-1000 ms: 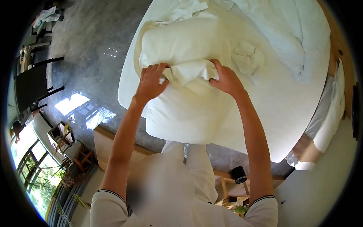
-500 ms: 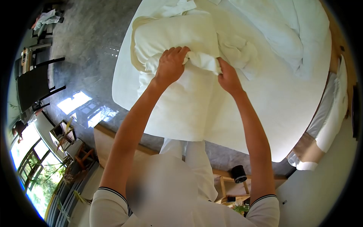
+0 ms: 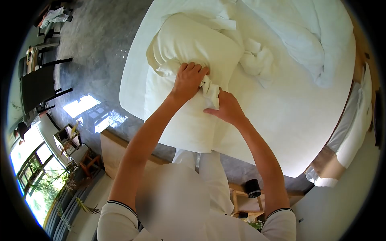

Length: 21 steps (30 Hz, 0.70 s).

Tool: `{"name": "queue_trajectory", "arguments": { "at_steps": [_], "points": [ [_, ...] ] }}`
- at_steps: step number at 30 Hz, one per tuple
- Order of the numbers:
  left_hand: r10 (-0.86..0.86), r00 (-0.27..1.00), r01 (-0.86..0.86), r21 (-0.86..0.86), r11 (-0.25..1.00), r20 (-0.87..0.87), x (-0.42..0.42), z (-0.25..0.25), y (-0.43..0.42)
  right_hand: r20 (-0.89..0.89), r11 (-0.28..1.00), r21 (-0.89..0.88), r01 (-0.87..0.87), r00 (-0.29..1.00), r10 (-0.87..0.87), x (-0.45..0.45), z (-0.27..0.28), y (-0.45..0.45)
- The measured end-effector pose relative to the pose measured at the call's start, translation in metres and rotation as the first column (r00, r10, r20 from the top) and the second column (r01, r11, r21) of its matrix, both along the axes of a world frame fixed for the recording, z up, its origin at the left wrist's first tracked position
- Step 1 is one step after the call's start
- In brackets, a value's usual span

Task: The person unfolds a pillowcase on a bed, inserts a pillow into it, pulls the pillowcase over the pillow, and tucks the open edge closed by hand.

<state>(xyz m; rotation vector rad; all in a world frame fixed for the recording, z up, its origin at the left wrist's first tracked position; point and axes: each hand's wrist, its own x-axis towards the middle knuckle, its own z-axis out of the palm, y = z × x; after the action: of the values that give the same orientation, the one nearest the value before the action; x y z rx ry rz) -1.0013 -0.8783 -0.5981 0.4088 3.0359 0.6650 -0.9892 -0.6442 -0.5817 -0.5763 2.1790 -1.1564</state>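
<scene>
White bunched cloth [image 3: 210, 93] is running lengthwise from the left hand [image 3: 188, 83], which is clasping its far end, to the equally near right hand [image 3: 230, 107], holding its near end between parted thumb and fingers, the pillow [image 3: 195, 42] bulging just beyond the left hand.

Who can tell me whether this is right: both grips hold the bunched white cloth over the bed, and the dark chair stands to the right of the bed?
No: the head view shows the dark chair to the left of the bed. The rest is right: the left grip and the right grip both hold the bunched white cloth over the bed.
</scene>
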Motion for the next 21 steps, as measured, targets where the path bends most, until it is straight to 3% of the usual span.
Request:
{"name": "queue_trajectory", "arguments": {
  "at_steps": [2, 3, 5, 8, 11, 15, 17, 21],
  "points": [
    [0.005, 1.0, -0.005, -0.031, 0.999, 0.022, 0.016, -0.007, -0.004, 0.117, 0.979, 0.2, 0.05, 0.99, -0.074, -0.001, -0.004, -0.006],
    [0.058, 0.998, -0.057, -0.01, 0.998, 0.015, 0.028, -0.013, -0.008, 0.114, 0.979, 0.199, 0.05, 0.991, -0.074, -0.002, -0.017, -0.009],
    [0.172, 0.985, -0.173, 0.046, 0.984, 0.009, 0.041, -0.005, -0.008, 0.012, 0.925, 0.379, 0.015, 1.0, -0.021, 0.002, -0.054, -0.017],
    [0.135, 0.991, -0.136, 0.104, 0.985, 0.021, 0.07, 0.005, -0.014, -0.07, 0.941, 0.318, 0.113, 0.993, -0.095, 0.019, -0.066, -0.03],
    [0.086, 0.995, -0.095, 0.168, 0.981, 0.058, 0.091, 0.01, -0.026, -0.146, 0.97, 0.225, 0.091, 0.988, -0.059, 0.03, -0.054, -0.037],
    [0.063, 0.992, -0.086, 0.222, 0.971, 0.108, 0.092, 0.022, -0.056, -0.129, 0.974, 0.185, 0.128, 0.986, -0.105, 0.022, -0.033, -0.035],
    [0.149, 0.988, -0.152, 0.118, 0.981, 0.038, 0.097, 0.016, -0.083, -0.116, 0.967, 0.054, 0.249, 0.963, -0.242, 0.013, -0.03, -0.027],
    [0.41, 0.91, -0.414, -0.089, 0.906, -0.055, 0.079, 0.007, -0.127, -0.09, 0.955, 0.067, 0.29, 0.955, -0.284, 0.008, -0.037, -0.009]
  ]
}}
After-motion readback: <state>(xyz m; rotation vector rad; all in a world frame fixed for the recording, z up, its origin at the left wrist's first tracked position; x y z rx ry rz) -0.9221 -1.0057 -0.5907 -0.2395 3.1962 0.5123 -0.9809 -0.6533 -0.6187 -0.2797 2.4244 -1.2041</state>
